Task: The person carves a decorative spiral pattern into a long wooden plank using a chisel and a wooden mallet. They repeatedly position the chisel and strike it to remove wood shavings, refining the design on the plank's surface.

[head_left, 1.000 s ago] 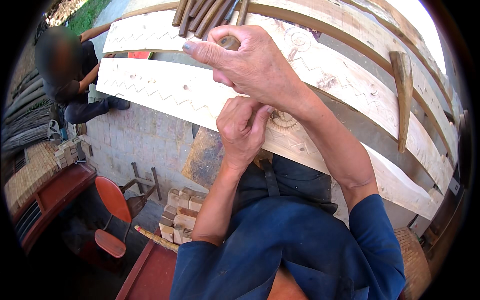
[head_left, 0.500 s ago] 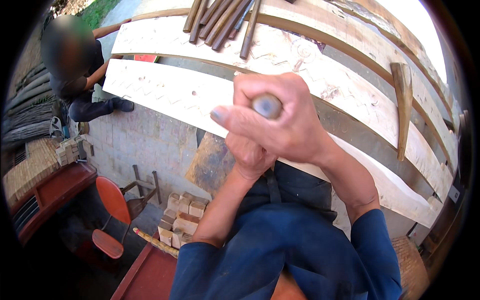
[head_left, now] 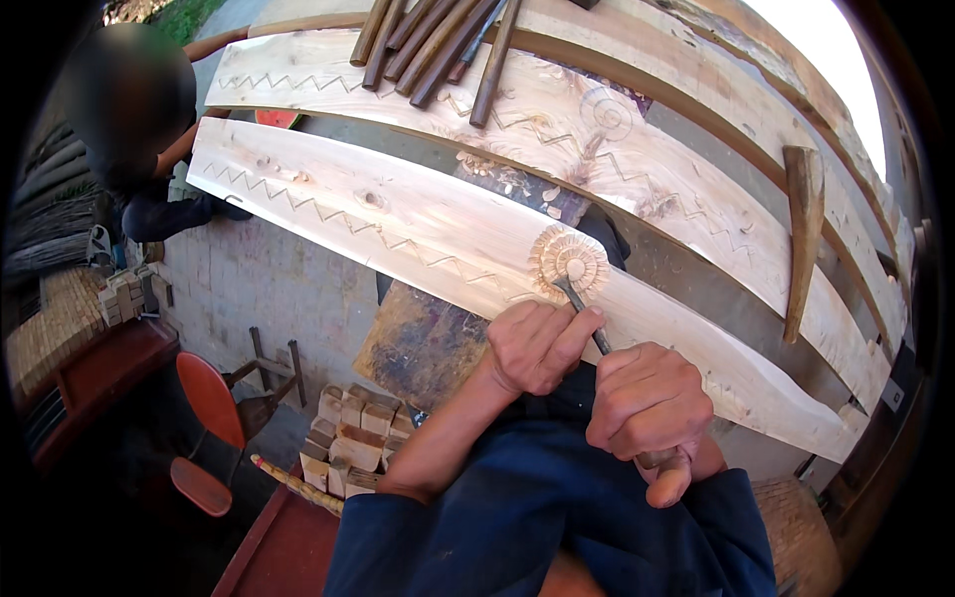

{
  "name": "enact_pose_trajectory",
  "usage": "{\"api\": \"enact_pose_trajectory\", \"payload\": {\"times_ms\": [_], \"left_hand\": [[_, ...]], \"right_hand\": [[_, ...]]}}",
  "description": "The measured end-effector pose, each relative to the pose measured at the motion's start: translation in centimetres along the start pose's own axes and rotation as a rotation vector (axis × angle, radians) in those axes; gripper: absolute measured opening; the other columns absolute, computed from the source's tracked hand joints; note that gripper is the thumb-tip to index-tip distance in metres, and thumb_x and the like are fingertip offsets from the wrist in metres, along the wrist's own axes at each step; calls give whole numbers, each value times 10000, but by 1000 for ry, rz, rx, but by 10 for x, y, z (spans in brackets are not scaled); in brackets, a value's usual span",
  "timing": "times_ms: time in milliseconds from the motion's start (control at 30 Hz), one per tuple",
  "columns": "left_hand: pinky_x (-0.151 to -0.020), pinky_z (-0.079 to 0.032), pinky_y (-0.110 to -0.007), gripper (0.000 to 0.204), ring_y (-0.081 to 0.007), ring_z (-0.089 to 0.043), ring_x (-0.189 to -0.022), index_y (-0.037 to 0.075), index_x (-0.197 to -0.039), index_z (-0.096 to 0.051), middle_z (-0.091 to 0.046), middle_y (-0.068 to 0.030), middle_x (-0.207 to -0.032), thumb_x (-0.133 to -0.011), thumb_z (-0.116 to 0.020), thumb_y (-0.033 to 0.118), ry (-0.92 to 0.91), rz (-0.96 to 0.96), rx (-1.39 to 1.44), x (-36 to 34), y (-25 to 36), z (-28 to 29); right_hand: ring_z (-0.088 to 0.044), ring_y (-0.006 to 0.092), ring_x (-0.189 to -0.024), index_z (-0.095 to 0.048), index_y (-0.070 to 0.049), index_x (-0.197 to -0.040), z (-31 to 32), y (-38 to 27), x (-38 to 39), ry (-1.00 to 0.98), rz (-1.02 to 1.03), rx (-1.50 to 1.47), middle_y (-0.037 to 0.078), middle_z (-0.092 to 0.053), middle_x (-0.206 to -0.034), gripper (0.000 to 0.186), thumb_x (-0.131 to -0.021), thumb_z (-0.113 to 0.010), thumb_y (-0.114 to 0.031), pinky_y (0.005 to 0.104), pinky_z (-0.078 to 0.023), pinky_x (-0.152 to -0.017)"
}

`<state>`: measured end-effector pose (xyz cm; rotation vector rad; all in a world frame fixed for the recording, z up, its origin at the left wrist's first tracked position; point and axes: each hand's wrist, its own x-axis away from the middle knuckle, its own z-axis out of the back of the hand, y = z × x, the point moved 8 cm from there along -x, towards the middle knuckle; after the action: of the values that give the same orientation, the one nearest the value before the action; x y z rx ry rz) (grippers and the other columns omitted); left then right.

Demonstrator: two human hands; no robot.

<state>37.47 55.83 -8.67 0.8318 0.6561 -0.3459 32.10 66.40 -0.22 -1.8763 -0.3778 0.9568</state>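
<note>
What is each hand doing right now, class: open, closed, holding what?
Left hand: closed around the chisel shaft near the carved rosette on the plank.
Right hand: closed on the chisel's handle end.

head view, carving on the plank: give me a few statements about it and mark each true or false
1. Both hands grip one chisel. True: the left hand holds it near the blade, the right hand holds the handle end.
2. The chisel tip rests on a round rosette carving. True.
3. The near plank is plain, with no pattern. False: a zigzag line runs along it.
4. The spare tools lie on the floor. False: they lie on the far plank.
5. A red chair stands at lower left. True.
</note>
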Motion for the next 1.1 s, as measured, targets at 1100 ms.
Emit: {"api": "enact_pose_trajectory", "payload": {"times_ms": [1100], "left_hand": [[-477, -404, -348, 163, -199, -571, -537, 75, -1067, -718, -596, -26, -672, -943, -811, 126, 28, 135, -53, -4, -3, 5]], "right_hand": [[-565, 194, -501, -528, -79, -623, -20, 13, -10, -162, -15, 73, 53, -613, -668, 555, -1077, -571, -395, 338, -381, -483]]}}
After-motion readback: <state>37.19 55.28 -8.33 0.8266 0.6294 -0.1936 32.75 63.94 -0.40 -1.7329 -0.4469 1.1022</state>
